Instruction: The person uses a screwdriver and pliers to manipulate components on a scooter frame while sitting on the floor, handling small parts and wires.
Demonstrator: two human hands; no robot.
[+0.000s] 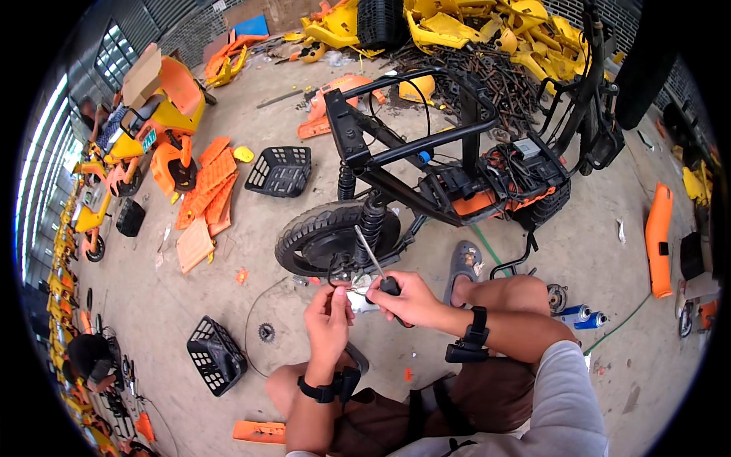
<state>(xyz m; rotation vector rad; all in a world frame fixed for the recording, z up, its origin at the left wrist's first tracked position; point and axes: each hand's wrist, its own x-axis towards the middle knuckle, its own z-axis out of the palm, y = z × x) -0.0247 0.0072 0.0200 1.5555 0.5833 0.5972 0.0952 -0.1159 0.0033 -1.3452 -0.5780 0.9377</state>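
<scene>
My right hand (407, 298) is closed round a screwdriver (389, 287) with a dark handle; its metal shaft points up and left past the rear shock absorber. Thumb and forefinger of my left hand (327, 320) pinch together at the end of a thin black cable (331, 272) beside the wheel hub. A slim, light-coloured piece spans the gap between both hands' fingertips, too small to make out. Just beyond my hands stands a stripped black scooter frame (407, 152) with its rear wheel (304, 240), coil shock absorber (371, 221) and exposed wiring.
Black plastic baskets (280, 171) (216, 356) lie left of me. Orange panels (209, 186) are stacked farther left, near yellow scooters and other people. Blue-and-white spray cans (582, 316) lie right of my knee. Yellow body panels and dark metal parts (457, 87) are heaped behind the frame.
</scene>
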